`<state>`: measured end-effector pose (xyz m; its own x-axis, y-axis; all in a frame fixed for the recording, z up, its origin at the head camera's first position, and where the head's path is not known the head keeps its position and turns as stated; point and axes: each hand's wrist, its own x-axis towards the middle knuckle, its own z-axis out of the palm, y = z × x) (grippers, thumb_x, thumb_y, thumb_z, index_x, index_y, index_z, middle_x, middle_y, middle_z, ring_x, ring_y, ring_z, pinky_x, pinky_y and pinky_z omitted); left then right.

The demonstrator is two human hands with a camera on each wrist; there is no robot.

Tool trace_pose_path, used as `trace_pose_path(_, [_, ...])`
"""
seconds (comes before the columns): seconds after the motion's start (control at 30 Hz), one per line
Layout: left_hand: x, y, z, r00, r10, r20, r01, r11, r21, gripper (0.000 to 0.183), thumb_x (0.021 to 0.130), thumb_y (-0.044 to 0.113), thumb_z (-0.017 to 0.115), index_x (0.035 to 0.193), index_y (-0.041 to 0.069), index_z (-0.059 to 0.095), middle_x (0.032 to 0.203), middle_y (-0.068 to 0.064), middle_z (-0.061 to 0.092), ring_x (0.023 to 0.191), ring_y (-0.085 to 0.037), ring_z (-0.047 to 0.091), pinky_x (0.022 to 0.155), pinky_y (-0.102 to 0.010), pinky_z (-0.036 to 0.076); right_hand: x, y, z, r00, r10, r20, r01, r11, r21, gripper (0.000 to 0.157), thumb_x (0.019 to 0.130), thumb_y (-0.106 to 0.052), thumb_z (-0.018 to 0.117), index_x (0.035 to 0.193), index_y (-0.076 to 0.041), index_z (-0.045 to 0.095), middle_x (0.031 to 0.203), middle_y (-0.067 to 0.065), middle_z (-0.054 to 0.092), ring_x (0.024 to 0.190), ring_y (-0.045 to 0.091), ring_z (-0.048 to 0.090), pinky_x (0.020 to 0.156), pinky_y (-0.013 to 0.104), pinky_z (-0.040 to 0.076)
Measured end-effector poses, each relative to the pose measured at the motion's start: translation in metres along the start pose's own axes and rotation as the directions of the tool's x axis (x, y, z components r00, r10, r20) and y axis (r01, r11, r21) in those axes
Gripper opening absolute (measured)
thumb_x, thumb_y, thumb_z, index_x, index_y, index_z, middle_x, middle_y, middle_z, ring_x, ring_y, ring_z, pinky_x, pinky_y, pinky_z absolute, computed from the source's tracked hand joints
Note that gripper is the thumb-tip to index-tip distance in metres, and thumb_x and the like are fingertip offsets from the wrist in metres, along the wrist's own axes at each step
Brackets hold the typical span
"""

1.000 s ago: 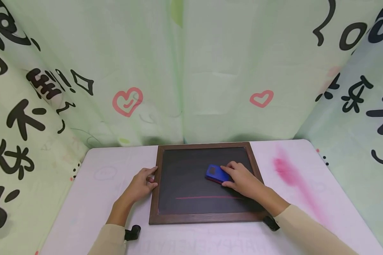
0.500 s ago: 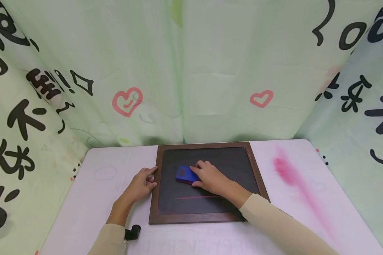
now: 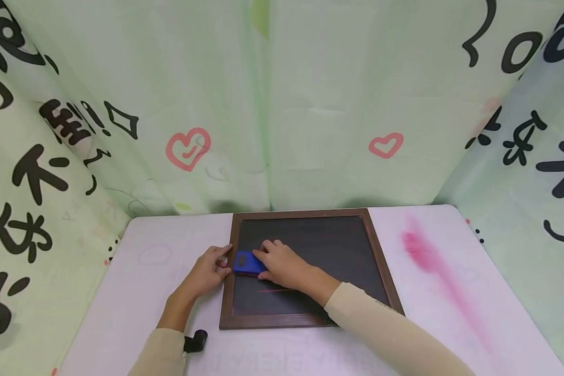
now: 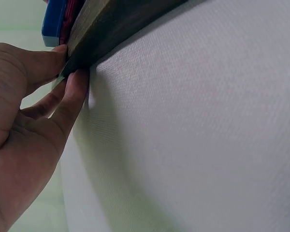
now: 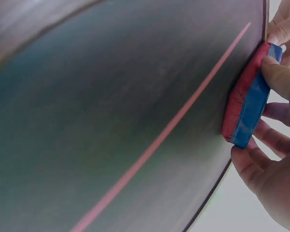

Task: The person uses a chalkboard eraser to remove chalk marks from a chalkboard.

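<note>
I take the controlling relation as eraser (image 3: pixel 245 262) to line (image 5: pixel 157 140): the line lies on the person's side of the eraser, apart from it. The eraser sits at the left rail of the board (image 3: pixel 338 245), held in the fingers of the right hand (image 3: pixel 284 265). Its long axis, partly covered, appears to run left to right, roughly parallel to the line. The right hand is the nearer to the line; in the head view it covers the line's right part. The left hand (image 3: pixel 207 274) pinches the left rail between thumb and fingers. The left thumb is just beside the eraser's left end; I cannot tell whether they touch. Count, as visible to me: one board; one eraser, blue above and red below; one pink line; two hands, both occupied; one tabletop (image 3: pixel 122 303) beneath the board; and one pink smear (image 3: pixel 416 250) on it, right of the board.
</note>
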<state>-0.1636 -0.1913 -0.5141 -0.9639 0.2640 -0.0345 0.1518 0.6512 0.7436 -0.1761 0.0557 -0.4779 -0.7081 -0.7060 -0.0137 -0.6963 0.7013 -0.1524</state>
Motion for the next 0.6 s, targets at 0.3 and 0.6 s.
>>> trace_pose_path(0.3, [0.0,0.002,0.001,1.0,0.004,-0.004,-0.004,1.0,-0.005,0.061,0.09,-0.009,0.07,0.147,-0.006,0.051,0.129,-0.026,0.057,0.094,-0.023,0.064,0.075,-0.024,0.051,-0.004,0.004,-0.004,0.999,-0.007,0.034,0.005,0.999,0.044,0.06,0.098,-0.038,0.071,0.147,-0.008,0.058,0.13,0.01,0.06,0.11,0.025,0.057,0.097,0.038,0.052])
trace_pose_path(0.6, [0.0,0.001,0.001,1.0,0.017,-0.009,-0.017,1.0,0.001,0.061,0.089,-0.009,0.07,0.147,-0.007,0.05,0.129,-0.026,0.056,0.093,-0.022,0.064,0.074,-0.023,0.051,-0.022,0.015,-0.005,0.998,0.044,0.055,-0.049,0.993,0.11,0.058,0.098,-0.035,0.072,0.148,-0.01,0.057,0.132,0.011,0.059,0.113,0.025,0.055,0.098,0.04,0.05])
